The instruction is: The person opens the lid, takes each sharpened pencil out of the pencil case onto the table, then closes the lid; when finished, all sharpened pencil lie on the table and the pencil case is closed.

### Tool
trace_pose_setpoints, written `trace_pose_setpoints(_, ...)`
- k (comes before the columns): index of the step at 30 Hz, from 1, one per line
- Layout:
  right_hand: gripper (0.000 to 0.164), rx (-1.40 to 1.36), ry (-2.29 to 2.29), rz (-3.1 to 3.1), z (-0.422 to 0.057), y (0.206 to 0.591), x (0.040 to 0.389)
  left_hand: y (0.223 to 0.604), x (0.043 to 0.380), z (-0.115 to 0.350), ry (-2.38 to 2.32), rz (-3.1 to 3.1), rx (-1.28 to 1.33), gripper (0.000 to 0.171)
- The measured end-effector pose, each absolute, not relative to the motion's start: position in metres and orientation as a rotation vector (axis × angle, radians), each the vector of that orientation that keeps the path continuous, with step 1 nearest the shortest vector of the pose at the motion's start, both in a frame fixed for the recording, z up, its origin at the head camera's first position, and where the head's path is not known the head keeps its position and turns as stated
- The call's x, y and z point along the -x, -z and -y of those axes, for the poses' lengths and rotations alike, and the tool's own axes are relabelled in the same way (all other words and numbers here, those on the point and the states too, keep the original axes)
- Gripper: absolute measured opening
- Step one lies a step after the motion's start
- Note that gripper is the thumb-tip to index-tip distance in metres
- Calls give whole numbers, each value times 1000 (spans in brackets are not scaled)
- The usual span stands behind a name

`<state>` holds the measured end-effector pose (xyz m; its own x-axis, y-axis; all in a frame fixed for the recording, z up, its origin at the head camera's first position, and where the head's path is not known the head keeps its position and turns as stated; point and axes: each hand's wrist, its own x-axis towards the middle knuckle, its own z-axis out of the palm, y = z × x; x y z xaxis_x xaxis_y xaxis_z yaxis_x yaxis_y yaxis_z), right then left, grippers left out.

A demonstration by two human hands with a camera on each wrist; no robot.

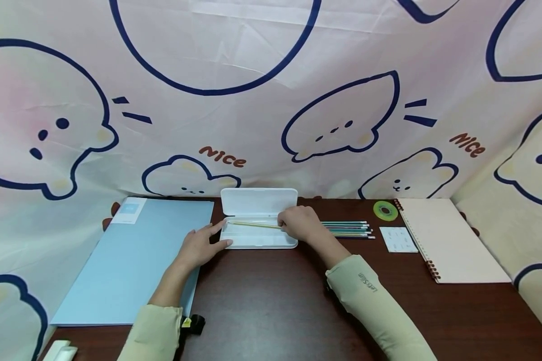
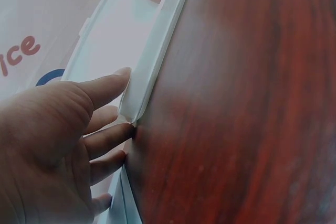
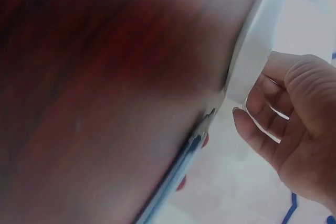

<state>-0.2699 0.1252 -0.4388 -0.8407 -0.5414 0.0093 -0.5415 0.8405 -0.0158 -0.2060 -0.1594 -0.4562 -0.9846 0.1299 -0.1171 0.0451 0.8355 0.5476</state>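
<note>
A white pencil case (image 1: 258, 241) lies open on the table, its lid (image 1: 259, 202) raised at the back. My right hand (image 1: 300, 223) is over the case's right end with curled fingers and pinches a yellow-green pencil (image 1: 253, 225), which reaches left across the inside. The pencil's grasped end is hidden by the fingers. My left hand (image 1: 200, 246) rests at the case's left end. In the left wrist view its thumb (image 2: 107, 88) lies along the rim and the other fingers stretch out beside the corner. Several pencils (image 1: 349, 229) lie side by side just right of the case.
A large light-blue folder (image 1: 131, 271) lies on the left, partly under the left forearm. On the right are a green roll of tape (image 1: 385, 211), a small white card (image 1: 398, 239) and a spiral notebook (image 1: 451, 240). A patterned cloth (image 1: 253, 125) hangs behind the table.
</note>
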Motion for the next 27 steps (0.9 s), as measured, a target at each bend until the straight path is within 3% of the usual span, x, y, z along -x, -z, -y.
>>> trace_pose_setpoints(12,5,-898,-82,3027,-135,427,263,460,208,161,-860,-2857,-139,70)
trace_pose_setpoints(27,8,-648,-318,3059,-222,401,257,457,206,159,-852,-2857,-134,69)
